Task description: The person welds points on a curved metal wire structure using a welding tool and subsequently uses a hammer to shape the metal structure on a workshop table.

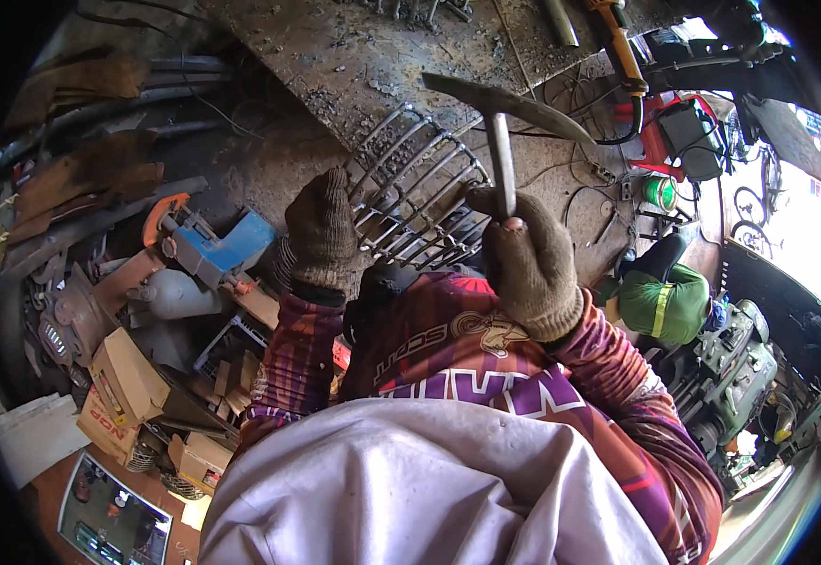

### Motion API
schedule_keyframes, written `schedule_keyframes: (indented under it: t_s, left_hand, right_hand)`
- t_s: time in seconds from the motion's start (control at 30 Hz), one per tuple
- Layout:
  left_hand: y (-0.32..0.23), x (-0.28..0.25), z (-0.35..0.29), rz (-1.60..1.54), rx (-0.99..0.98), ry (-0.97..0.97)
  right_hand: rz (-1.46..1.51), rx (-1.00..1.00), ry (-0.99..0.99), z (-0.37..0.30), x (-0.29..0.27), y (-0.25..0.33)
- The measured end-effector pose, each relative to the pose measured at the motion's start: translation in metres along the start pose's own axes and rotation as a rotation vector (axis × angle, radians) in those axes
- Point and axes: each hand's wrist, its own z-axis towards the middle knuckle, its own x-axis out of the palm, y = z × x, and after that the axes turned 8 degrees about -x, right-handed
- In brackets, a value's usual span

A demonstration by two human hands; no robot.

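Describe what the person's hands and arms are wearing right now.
Both the left hand and right hand wear thick knitted work gloves, brownish-grey and grimy. The sleeves are long, maroon and purple, striped, with printed white lettering and a logo patch near the right wrist.

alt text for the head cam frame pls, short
Seen from above, a person's gloved right hand grips the handle of a chipping hammer raised over a curved metal wire grille, which the gloved left hand steadies at its edge. Around them lie a spattered steel worktable, a blue power tool, cardboard boxes and another person in green crouching nearby.
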Motion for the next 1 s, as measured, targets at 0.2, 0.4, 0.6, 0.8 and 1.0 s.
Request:
schedule_keyframes:
  t_s: [0.2,0.4,0.6,0.8,1.0]
  left_hand:
    - [0.0,0.006,-0.002,0.029,-0.005,-0.011]
    - [-0.003,0.011,-0.005,-0.147,-0.036,0.005]
    - [-0.029,0.01,-0.009,-0.058,-0.083,-0.017]
    - [-0.011,0.007,-0.003,-0.052,-0.031,0.002]
    - [-0.008,0.006,-0.002,-0.001,-0.034,-0.003]
  right_hand:
    - [0.073,0.229,-0.045,0.009,0.006,-0.005]
    - [0.051,0.144,-0.013,0.005,0.007,-0.004]
    - [0.026,0.138,-0.029,0.004,0.007,0.01]
    - [-0.019,0.204,0.015,0.015,0.006,0.005]
    - [0.092,0.05,-0.046,0.011,0.009,0.002]
